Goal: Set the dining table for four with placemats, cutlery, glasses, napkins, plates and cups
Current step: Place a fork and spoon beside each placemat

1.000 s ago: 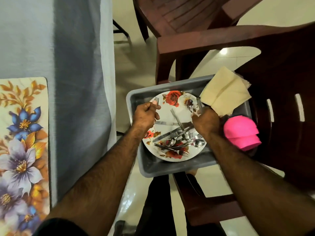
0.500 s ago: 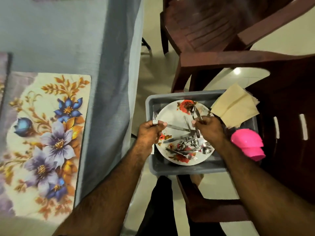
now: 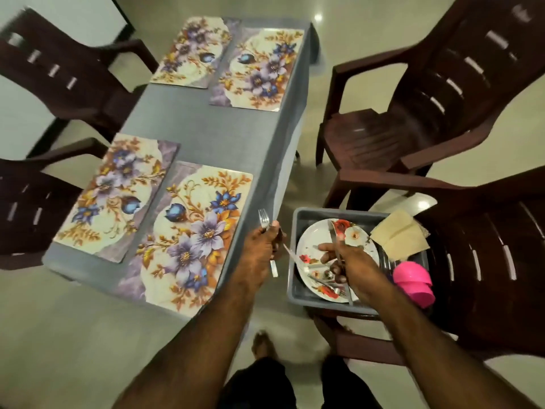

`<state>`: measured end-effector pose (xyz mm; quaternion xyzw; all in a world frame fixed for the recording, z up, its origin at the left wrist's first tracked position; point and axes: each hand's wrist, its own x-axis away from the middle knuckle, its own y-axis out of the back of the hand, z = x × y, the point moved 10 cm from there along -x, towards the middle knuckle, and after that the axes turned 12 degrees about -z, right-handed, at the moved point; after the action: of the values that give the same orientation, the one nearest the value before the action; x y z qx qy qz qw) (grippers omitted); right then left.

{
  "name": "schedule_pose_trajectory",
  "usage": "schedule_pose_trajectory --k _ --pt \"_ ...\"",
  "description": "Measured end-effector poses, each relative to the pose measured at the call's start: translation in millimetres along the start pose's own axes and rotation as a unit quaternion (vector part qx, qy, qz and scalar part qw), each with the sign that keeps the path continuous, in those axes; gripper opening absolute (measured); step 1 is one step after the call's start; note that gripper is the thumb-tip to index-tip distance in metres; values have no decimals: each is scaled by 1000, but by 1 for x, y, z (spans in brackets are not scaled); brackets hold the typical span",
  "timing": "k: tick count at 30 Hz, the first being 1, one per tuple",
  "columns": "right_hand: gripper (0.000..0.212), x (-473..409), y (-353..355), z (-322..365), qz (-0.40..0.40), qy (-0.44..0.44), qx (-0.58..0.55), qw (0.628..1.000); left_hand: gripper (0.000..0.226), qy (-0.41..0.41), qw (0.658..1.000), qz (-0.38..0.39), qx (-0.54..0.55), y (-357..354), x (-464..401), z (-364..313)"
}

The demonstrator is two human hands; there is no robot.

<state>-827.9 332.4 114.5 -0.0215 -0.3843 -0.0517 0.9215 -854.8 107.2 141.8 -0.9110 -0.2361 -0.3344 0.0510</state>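
I've lifted my left hand (image 3: 262, 246) clear of the grey tub (image 3: 298, 296), clenched on a fork (image 3: 263, 220); my right hand (image 3: 351, 265) grips a knife (image 3: 333, 234) over the plate (image 3: 309, 249). Cutlery goes onto the near placemat (image 3: 191, 240) next.

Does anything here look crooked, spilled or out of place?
Nothing is spilled or broken. The two nearer placemats overlap, as do the far pair. Loose cutlery lies jumbled on the floral plate in the grey tub, which sits on a chair, not the table.
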Motion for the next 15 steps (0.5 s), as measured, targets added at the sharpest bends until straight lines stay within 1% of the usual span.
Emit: schedule_pose_trajectory --k 2,5,6,8,10,11,13,14,15 --pt "46 15 -16 4 4 -6 2 1000 29 -10 1000 -9 24 42 1 -22" --pt "34 38 -53 10 35 39 78 996 28 -1 997 2 76 106 -2 -43" --pt "31 46 -72 9 43 44 82 995 29 0 995 7 95 132 -6 -47" --pt "29 56 -110 4 53 36 68 996 34 8 990 17 141 178 -16 -50" --pt "29 63 -155 1 51 60 104 991 43 26 983 30 178 222 -29 -51" --pt "28 65 -182 -2 51 79 135 986 44 34 982 32 181 246 -38 -50" --pt "22 67 -239 -6 67 111 174 976 36 53 984 39 168 292 -56 -47" --pt "20 68 -272 -9 76 130 186 971 29 64 986 52 148 315 -66 -47" --pt "24 70 -302 -10 80 151 206 963 24 72 989 68 113 337 -77 -47"
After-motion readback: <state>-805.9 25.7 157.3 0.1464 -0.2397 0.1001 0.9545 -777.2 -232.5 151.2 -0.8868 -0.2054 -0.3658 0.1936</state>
